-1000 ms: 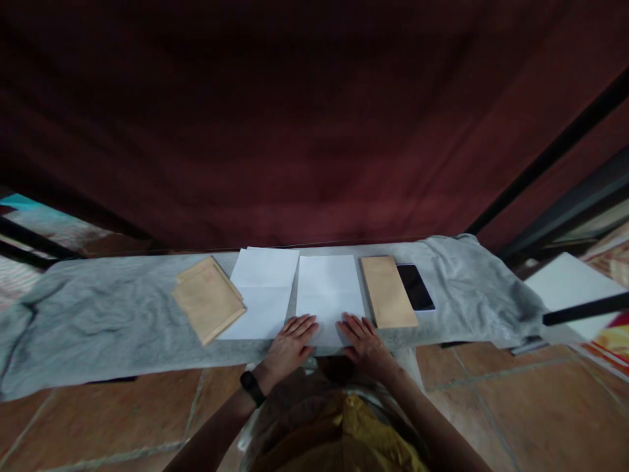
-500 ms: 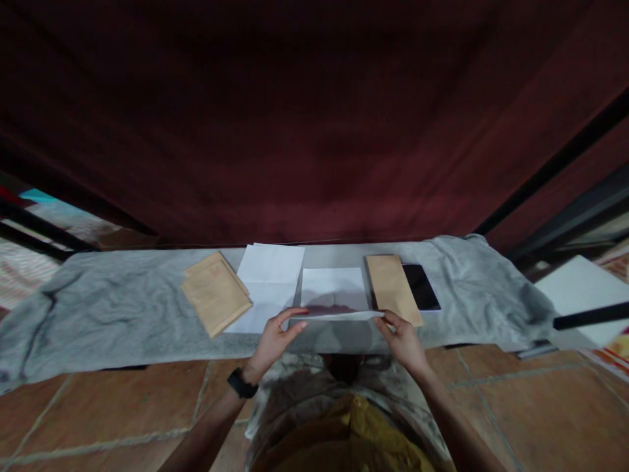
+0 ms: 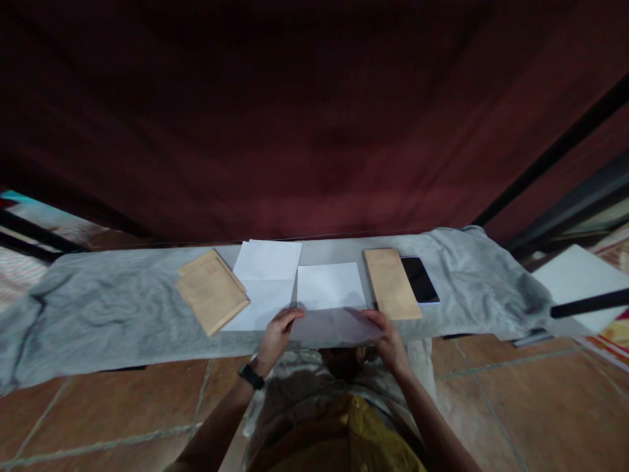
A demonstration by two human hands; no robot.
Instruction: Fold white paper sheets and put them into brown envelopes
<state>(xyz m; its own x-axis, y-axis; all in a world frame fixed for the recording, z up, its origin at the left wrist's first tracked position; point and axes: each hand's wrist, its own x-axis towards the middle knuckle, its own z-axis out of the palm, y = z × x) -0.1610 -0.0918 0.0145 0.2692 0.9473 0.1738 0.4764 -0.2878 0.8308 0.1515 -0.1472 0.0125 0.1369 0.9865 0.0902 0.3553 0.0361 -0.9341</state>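
In the head view, a long bench (image 3: 122,314) covered with a grey cloth (image 3: 462,282) runs across the middle of the frame. At its centre, just below the middle of the frame, is a white sheet (image 3: 330,285). Its far part looks flat and bright; the near part lies in shadow between the person's two hands, at the near edge of the bench.

The left hand (image 3: 276,337) is nearly closed, fingers bent inward, pinching the left side of the white sheet. The right hand (image 3: 389,337) is also nearly closed and grips the right side of it. A dark wristwatch (image 3: 251,376) is on the left wrist.

Left of the white sheet lie white papers (image 3: 268,262), at least two, slightly offset, with a crease across the top one. Brown envelopes (image 3: 212,292) overlap their left side, set at a slant. Right of the white sheet is a single brown envelope (image 3: 392,283), and just beside it, partly behind its right edge, a smartphone (image 3: 420,280) with a dark screen.

A dark red curtain (image 3: 314,131) fills the upper frame. Terracotta floor tiles (image 3: 122,419) show along the bottom, and a white board-like panel (image 3: 580,285) stands out at the right edge, crossed by a black bar (image 3: 592,303).
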